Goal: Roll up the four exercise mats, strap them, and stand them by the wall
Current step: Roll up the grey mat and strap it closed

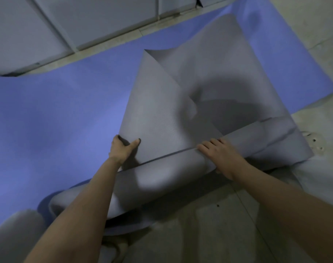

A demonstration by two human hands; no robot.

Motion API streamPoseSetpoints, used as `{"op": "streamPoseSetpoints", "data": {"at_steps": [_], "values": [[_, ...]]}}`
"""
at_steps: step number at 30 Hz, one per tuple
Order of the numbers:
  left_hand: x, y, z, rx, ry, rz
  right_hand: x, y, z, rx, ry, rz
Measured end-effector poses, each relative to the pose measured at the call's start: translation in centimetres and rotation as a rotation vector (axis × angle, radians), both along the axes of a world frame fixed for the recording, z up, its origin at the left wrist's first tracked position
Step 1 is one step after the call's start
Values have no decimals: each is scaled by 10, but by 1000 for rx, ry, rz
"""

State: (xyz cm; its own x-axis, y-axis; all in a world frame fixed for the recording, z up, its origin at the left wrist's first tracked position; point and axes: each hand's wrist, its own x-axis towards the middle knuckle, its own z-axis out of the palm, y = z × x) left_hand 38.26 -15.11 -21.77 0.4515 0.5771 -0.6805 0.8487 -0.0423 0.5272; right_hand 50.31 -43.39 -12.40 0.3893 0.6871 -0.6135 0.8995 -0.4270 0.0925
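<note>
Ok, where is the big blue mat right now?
In the head view, the flat blue exercise mat lies on the floor across the left and top, below the pale wall panels and partly under the half-rolled grey mat.

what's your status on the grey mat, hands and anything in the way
Left hand pinching the loose edge, right hand pressing flat on the roll. Grey mat part rolled, loose sheet buckled, no strap seen. Blue mat flat underneath.
</note>
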Motion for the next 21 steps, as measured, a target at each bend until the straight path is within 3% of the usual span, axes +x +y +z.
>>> {"op": "streamPoseSetpoints", "data": {"at_steps": [6,14,21], "values": [[6,-2,16,144,96,-169,-2,-8,3,-7,19,-4],[-1,-27,68,287,-177,-121,-7,-16,41,44,-29,-13],[11,3,149,539,-415,-124,-20,-1,95,278,-135,-89]]}}
